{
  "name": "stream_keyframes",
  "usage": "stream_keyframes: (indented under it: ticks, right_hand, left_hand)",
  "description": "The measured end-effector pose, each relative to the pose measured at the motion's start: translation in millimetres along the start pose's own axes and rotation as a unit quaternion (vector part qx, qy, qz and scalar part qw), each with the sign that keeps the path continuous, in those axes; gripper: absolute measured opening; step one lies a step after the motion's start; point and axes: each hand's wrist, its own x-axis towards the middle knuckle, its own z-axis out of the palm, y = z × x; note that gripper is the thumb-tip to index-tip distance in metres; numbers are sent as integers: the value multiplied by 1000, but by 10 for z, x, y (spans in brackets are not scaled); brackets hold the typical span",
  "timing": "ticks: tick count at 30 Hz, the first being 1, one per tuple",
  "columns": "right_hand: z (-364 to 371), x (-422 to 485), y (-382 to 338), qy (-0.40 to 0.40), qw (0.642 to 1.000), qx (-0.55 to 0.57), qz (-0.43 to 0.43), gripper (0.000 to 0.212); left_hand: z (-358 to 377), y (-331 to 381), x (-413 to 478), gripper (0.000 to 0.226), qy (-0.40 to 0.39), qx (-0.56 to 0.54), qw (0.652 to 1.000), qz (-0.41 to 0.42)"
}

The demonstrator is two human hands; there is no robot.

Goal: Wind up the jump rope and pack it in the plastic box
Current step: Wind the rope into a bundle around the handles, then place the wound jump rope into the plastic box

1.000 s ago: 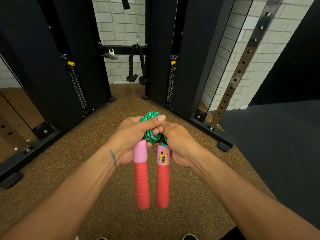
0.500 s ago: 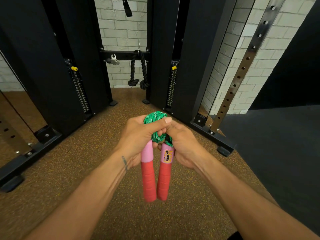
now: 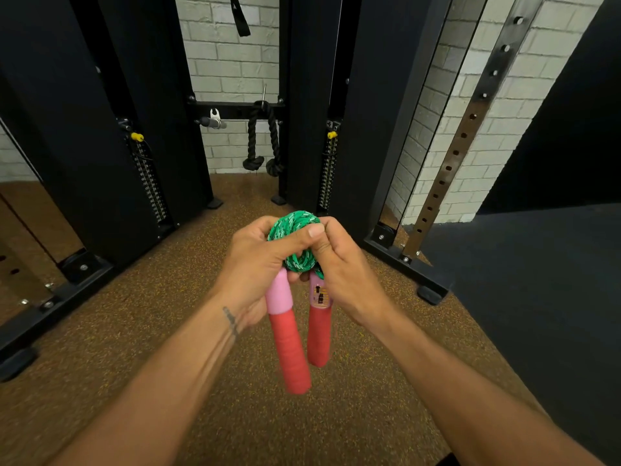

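The jump rope has a green and white braided cord (image 3: 295, 227) wound into a tight bundle above two handles. Both handles hang downward side by side: the left handle (image 3: 288, 344) is pink at the top and red below, the right handle (image 3: 318, 334) carries a small counter window. My left hand (image 3: 258, 260) wraps the bundle from the left, with its thumb lying across the cord. Closed on the bundle's right side is my right hand (image 3: 346, 277), fingers pinching the cord near the top. No plastic box is in view.
I stand on brown speckled rubber flooring (image 3: 134, 348). A black cable machine (image 3: 336, 112) rises ahead, with weight stacks (image 3: 148, 176), a hanging black triceps rope (image 3: 265, 142) and base feet (image 3: 426, 290) on the floor. A dark mat (image 3: 537, 280) lies to the right.
Both hands stay closed on the wound cord. The handles have swung slightly and hang closer together, and the view has shifted a little downward and nearer the machine.
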Motion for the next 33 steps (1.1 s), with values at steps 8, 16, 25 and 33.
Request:
stream_keyframes:
  ticks: [8,16,25,33]
  right_hand:
    - [-54,2,36,-8,999,-30,34,30]
    - [160,-26,61,1,981,133,142,33]
    - [676,-20,-84,-31,946,260,191,35]
    - [1543,-172,-119,-73,917,311,240,36]
  left_hand:
    - [-125,-127,81,36,-35,87,995,35]
    - [-369,-312,-18,39,10,271,955,118]
    - [-874,-52,-182,31,27,336,933,127]
    - [-1671,-105,-630,36,93,302,944,98]
